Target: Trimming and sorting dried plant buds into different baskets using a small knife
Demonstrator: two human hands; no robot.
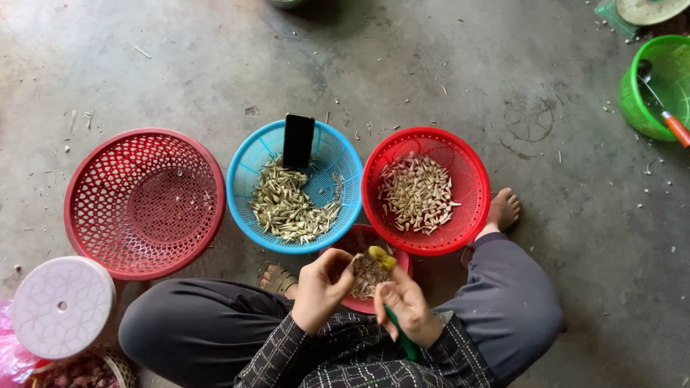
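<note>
Fingers of my left hand (320, 287) curl round a small yellow-green piece (381, 256), pinching it at its lower end, while my right hand (407, 305) is clenched on a green-handled tool (402, 338) whose handle sticks out toward six o'clock; its tip is hidden, so I cannot tell whether it touches the piece. Both hands hover just over a small red bowl (359, 241) of brownish scraps at the middle of my view. At twelve o'clock from it sits a blue basket (244, 208) of pale green slivers with a dark phone (298, 141) leaning upright against its far rim. Touching it at one o'clock is a red basket (471, 208) of whitish pieces. At ten o'clock a second red basket (144, 201) lies upside down. A white lid (62, 306) rests at eight o'clock, and a green bucket (636, 100) stands well apart at two o'clock
</note>
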